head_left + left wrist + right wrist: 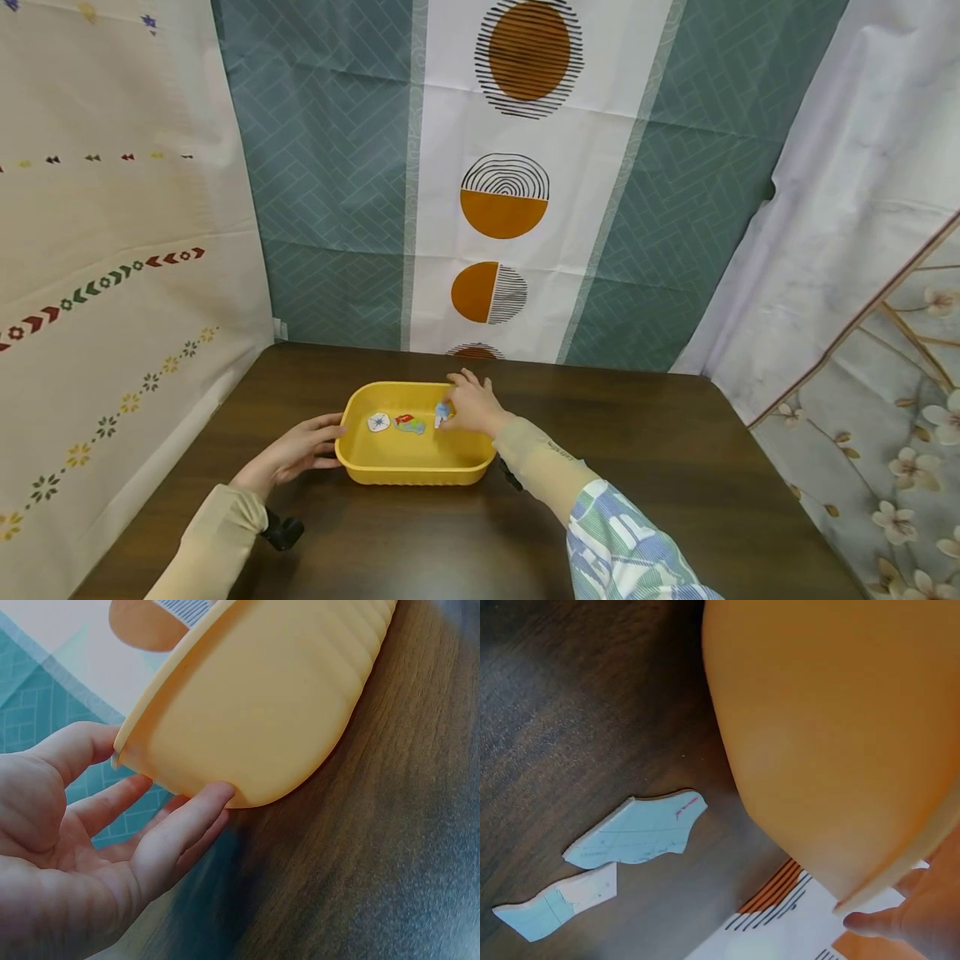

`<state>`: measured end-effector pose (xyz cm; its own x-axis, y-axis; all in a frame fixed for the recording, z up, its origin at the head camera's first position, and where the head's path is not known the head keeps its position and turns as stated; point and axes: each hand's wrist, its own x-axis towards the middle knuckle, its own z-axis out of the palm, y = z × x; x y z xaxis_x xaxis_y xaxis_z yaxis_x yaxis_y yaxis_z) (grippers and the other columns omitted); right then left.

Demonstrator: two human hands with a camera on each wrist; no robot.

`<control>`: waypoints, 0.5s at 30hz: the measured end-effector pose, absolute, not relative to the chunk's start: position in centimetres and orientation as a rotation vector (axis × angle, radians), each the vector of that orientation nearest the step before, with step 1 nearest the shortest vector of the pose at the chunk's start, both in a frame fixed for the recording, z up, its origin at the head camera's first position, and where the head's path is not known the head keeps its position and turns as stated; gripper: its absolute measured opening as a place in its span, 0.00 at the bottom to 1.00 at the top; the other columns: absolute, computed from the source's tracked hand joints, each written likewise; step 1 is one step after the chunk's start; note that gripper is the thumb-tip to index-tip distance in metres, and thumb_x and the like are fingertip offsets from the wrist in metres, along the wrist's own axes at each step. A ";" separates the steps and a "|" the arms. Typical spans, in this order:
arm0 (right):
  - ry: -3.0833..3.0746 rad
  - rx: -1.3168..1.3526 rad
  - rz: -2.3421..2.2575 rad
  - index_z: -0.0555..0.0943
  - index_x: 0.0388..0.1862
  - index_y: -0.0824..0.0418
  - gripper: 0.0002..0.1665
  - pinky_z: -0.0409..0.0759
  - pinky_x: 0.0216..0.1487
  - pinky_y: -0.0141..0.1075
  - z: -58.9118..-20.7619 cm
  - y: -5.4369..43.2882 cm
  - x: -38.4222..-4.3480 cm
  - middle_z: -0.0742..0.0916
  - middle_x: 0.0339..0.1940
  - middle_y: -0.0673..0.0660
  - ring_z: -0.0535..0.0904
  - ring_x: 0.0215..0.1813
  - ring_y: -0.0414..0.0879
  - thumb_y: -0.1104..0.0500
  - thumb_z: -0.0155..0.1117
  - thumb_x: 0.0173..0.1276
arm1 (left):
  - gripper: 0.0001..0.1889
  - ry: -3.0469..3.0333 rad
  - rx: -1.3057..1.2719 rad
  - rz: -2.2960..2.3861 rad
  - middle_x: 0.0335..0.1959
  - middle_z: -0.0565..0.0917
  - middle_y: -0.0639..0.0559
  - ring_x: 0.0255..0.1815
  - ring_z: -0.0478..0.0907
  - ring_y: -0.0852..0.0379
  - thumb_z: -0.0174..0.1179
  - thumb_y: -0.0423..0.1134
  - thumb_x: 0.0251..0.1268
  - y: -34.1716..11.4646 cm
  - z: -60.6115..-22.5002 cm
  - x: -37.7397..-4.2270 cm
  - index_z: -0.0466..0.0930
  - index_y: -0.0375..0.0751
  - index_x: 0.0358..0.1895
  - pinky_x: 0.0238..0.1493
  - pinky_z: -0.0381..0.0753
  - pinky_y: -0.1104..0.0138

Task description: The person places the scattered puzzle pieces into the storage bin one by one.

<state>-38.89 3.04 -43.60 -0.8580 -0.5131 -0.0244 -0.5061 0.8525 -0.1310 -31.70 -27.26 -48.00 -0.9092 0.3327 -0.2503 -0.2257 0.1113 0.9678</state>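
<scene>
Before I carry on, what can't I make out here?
Head: whether the right hand grips the blue piece, too small.
Head: print on the white piece, too small.
Left wrist: inside of yellow tray, hidden by its wall.
Right wrist: rest of right hand, cut by right edge.

A yellow, plastic-looking tray with round corners (pixel 420 477) sits flat, open side up, on the dark brown worktop (pixel 637 475). It is left of the middle and nearer the back edge. Three small things make a row in it: a white flat piece with a dark star mark (pixel 378 423), a red, green and blue flat piece (pixel 411 426), and a blue and white piece (pixel 442 411), partly hidden. Beside the tray lie a pale blue flat piece (pixel 637 834) and a pale blue and pinkish-white flat piece (pixel 555 904), close together.
</scene>
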 end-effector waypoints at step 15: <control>2.984 -0.825 -0.129 0.87 0.49 0.49 0.24 0.58 0.69 0.70 -45.5 2.8 -39.2 0.64 0.78 0.57 0.53 0.79 0.60 0.40 0.73 0.58 | 0.36 1.994 0.093 1.842 0.72 0.54 0.21 0.56 0.79 0.49 0.46 0.41 0.78 -27.2 -47.8 -31.7 0.39 0.23 0.75 0.52 0.84 0.57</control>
<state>-39.23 2.75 -45.54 -0.8575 -0.5141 -0.0194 -0.5105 0.8549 -0.0917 -31.66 -27.21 -47.78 -0.9088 0.3278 -0.2583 -0.2315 0.1191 0.9655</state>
